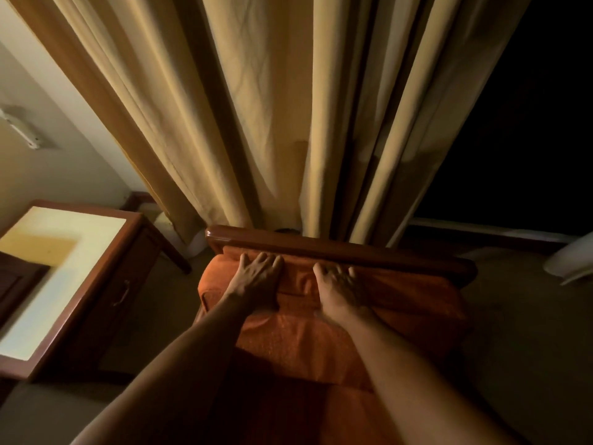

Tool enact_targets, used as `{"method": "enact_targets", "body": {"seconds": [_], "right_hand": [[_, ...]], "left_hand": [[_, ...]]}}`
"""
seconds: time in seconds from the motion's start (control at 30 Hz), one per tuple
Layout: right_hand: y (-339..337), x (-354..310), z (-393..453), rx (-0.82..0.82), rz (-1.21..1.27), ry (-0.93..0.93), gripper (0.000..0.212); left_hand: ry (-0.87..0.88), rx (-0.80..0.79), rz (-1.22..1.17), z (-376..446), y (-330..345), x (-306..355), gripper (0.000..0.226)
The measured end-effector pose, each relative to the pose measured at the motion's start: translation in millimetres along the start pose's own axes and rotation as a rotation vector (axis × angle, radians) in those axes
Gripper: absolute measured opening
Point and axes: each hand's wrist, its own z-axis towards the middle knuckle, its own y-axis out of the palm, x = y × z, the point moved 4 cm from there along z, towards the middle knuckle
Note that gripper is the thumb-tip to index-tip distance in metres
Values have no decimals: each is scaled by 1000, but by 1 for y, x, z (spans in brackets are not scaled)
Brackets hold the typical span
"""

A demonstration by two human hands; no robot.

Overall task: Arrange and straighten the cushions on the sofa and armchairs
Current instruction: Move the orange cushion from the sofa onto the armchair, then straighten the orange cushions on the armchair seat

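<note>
Left hand (260, 273) and right hand (340, 284), both open, pressed flat on orange back cushion (401, 293) beneath armchair's wooden top rail (337, 248).

You're looking down on an armchair (340, 252) with a dark wooden top rail, which carries an orange back cushion (401, 300) leaning just under that rail and an orange seat cushion (288, 345) below it. Your left hand (256, 277) and right hand (340, 287) both lie flat, fingers spread, on the upper part of the back cushion, side by side but apart. The armchair stands on a dull carpeted floor (513, 332), and so does the wooden side table (106, 284) to its left.
</note>
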Motion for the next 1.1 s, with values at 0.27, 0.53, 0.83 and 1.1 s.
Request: {"method": "enact_targets", "body": {"seconds": [0.27, 0.53, 0.83, 1.1], "right_hand": [[-14, -1, -16, 130, 32, 53, 81], [-27, -16, -38, 141, -19, 80, 67], [-46, -94, -101, 4, 1, -81, 50], [-54, -265, -196, 44, -139, -435, 46]], "left_hand": [[-23, 244, 16, -10, -7, 6, 75], [-137, 215, -44, -37, -2, 23, 64], [-174, 163, -171, -144, -24, 16, 66], [-490, 314, -288, -336, -34, -44, 55]]}}
